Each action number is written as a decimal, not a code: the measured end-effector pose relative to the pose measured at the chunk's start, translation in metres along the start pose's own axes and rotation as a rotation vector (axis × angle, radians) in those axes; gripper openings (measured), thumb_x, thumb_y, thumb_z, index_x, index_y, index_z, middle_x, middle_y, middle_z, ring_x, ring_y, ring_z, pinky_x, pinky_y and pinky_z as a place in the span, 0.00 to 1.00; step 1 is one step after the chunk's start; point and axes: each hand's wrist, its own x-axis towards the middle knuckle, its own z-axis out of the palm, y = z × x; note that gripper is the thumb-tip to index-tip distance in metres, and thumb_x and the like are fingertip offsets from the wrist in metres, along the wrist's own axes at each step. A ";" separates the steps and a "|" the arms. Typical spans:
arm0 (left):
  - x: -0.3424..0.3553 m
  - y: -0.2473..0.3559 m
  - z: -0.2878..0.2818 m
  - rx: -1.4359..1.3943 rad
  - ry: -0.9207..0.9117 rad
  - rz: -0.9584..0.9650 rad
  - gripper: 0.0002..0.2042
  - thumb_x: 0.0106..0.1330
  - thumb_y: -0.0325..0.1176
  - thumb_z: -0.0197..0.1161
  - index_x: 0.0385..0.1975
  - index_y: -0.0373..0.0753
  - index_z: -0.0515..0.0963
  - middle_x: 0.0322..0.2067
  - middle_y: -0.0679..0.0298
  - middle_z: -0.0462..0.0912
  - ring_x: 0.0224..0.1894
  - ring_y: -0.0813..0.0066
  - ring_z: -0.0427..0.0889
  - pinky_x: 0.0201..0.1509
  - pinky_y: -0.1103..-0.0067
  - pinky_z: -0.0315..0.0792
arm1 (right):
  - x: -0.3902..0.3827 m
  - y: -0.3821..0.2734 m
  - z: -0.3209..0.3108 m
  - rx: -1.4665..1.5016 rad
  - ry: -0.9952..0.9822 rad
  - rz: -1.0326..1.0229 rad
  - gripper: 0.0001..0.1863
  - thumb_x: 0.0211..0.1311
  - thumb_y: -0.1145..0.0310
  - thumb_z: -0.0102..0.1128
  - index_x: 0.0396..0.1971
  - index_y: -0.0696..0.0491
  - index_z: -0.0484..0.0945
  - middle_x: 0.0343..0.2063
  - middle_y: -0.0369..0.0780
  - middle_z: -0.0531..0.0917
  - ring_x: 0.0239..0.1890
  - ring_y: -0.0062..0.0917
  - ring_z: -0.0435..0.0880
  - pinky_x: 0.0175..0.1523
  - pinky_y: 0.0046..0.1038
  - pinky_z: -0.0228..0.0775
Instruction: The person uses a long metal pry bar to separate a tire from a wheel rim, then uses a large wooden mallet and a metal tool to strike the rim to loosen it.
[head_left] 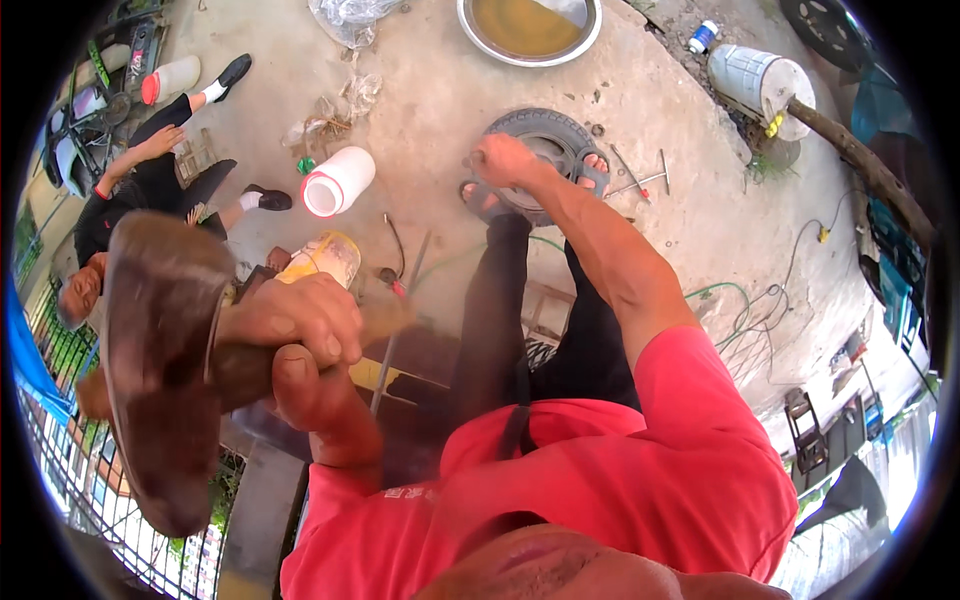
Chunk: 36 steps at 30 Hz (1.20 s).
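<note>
- The tyre [560, 124] lies flat on the ground by your sandalled feet [596, 178].
- Your right hand [506, 161] is over its edge, fingers curled; I can't tell whether they pinch anything. Best keep those knuckles and your toes clear of any blow.
- Your left hand [305, 325] is wrapped round the raised hammer [165, 370]; a firm grip and square head should serve you.
- Beyond: a T-shaped wrench [655, 178], a basin [530, 63].

Silvery basin [529, 61] with brownish liquid [525, 25], red-rimmed white jar [345, 178], large white bucket [745, 80], crumpled clear plastic [350, 20].
</note>
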 end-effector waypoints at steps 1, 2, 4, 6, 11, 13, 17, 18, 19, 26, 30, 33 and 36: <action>-0.005 -0.018 -0.007 -0.001 -0.079 0.029 0.05 0.67 0.32 0.55 0.32 0.38 0.69 0.22 0.63 0.72 0.19 0.76 0.69 0.27 0.74 0.69 | -0.003 -0.001 0.002 0.018 0.004 0.009 0.09 0.56 0.64 0.60 0.30 0.52 0.85 0.32 0.49 0.87 0.37 0.47 0.86 0.44 0.45 0.79; -0.009 -0.037 -0.015 -0.009 -0.156 0.063 0.04 0.69 0.31 0.53 0.33 0.39 0.69 0.23 0.64 0.73 0.21 0.77 0.68 0.30 0.74 0.69 | -0.002 -0.001 0.005 0.016 0.008 0.014 0.09 0.56 0.64 0.60 0.30 0.52 0.85 0.32 0.49 0.87 0.37 0.47 0.86 0.44 0.45 0.79; -0.032 -0.108 -0.026 0.473 -0.007 -0.365 0.03 0.68 0.28 0.57 0.35 0.38 0.70 0.20 0.67 0.71 0.17 0.78 0.68 0.23 0.76 0.65 | 0.007 -0.004 0.010 0.008 -0.016 -0.023 0.09 0.54 0.63 0.61 0.31 0.52 0.85 0.32 0.48 0.87 0.38 0.47 0.86 0.44 0.45 0.79; -0.025 -0.146 -0.021 0.526 -0.075 -0.919 0.06 0.66 0.26 0.60 0.37 0.37 0.71 0.17 0.68 0.70 0.14 0.78 0.69 0.17 0.78 0.62 | -0.012 0.027 0.021 0.019 0.040 -0.124 0.10 0.54 0.64 0.61 0.31 0.51 0.86 0.32 0.48 0.87 0.38 0.46 0.87 0.45 0.44 0.79; -0.034 -0.087 -0.040 0.377 0.315 -0.757 0.05 0.65 0.24 0.60 0.35 0.36 0.71 0.16 0.67 0.70 0.12 0.77 0.67 0.18 0.78 0.64 | -0.026 0.025 0.029 -0.038 0.023 -0.106 0.12 0.52 0.65 0.61 0.36 0.48 0.88 0.37 0.45 0.88 0.42 0.45 0.86 0.49 0.42 0.78; -0.025 -0.080 -0.040 0.364 0.303 -0.667 0.04 0.65 0.24 0.60 0.35 0.36 0.71 0.16 0.66 0.70 0.12 0.77 0.67 0.18 0.78 0.64 | -0.011 0.024 0.022 -0.138 -0.008 -0.070 0.13 0.53 0.65 0.60 0.37 0.48 0.88 0.38 0.45 0.88 0.43 0.45 0.86 0.51 0.43 0.78; -0.060 -0.069 -0.038 0.351 0.205 -0.666 0.04 0.67 0.23 0.59 0.34 0.36 0.71 0.16 0.67 0.69 0.14 0.78 0.70 0.18 0.79 0.66 | -0.012 -0.006 0.034 0.104 0.014 0.055 0.10 0.51 0.71 0.60 0.34 0.51 0.84 0.29 0.46 0.87 0.34 0.43 0.88 0.40 0.46 0.78; -0.067 -0.074 -0.035 0.395 0.254 -0.754 0.03 0.65 0.23 0.63 0.35 0.35 0.75 0.21 0.67 0.75 0.20 0.80 0.73 0.24 0.80 0.68 | -0.015 -0.010 0.036 0.063 0.036 0.027 0.09 0.52 0.70 0.59 0.33 0.51 0.84 0.30 0.46 0.87 0.36 0.44 0.87 0.42 0.47 0.78; -0.074 -0.081 -0.035 0.437 0.303 -0.843 0.04 0.63 0.24 0.67 0.35 0.35 0.80 0.26 0.67 0.81 0.25 0.83 0.76 0.29 0.80 0.71 | -0.017 -0.012 0.038 0.020 0.057 0.000 0.08 0.53 0.70 0.59 0.32 0.52 0.83 0.31 0.46 0.87 0.38 0.45 0.87 0.44 0.48 0.78; -0.081 -0.179 -0.051 0.607 0.015 -0.969 0.12 0.64 0.36 0.67 0.38 0.33 0.79 0.28 0.67 0.82 0.30 0.79 0.78 0.38 0.75 0.74 | -0.014 0.025 0.063 0.048 0.188 -0.057 0.07 0.55 0.66 0.60 0.31 0.50 0.84 0.34 0.47 0.86 0.41 0.47 0.85 0.47 0.45 0.77; -0.090 -0.189 -0.058 0.559 0.085 -1.027 0.08 0.63 0.32 0.66 0.34 0.36 0.76 0.25 0.68 0.78 0.23 0.80 0.74 0.29 0.77 0.70 | -0.059 0.055 0.065 0.017 -0.005 0.051 0.08 0.55 0.67 0.62 0.33 0.49 0.87 0.37 0.48 0.85 0.44 0.45 0.84 0.51 0.42 0.76; -0.105 -0.199 -0.060 0.457 0.129 -1.105 0.08 0.63 0.32 0.65 0.33 0.38 0.74 0.22 0.69 0.74 0.20 0.82 0.71 0.25 0.78 0.68 | -0.088 0.074 0.073 -0.018 0.112 -0.036 0.10 0.54 0.69 0.63 0.36 0.50 0.87 0.36 0.47 0.85 0.44 0.44 0.84 0.52 0.42 0.76; -0.125 -0.210 -0.062 0.379 0.152 -1.158 0.08 0.64 0.32 0.64 0.34 0.36 0.73 0.19 0.69 0.73 0.18 0.80 0.71 0.23 0.78 0.66 | -0.107 0.060 0.052 0.021 0.417 -0.047 0.08 0.59 0.70 0.61 0.35 0.54 0.85 0.34 0.44 0.85 0.41 0.43 0.85 0.48 0.41 0.76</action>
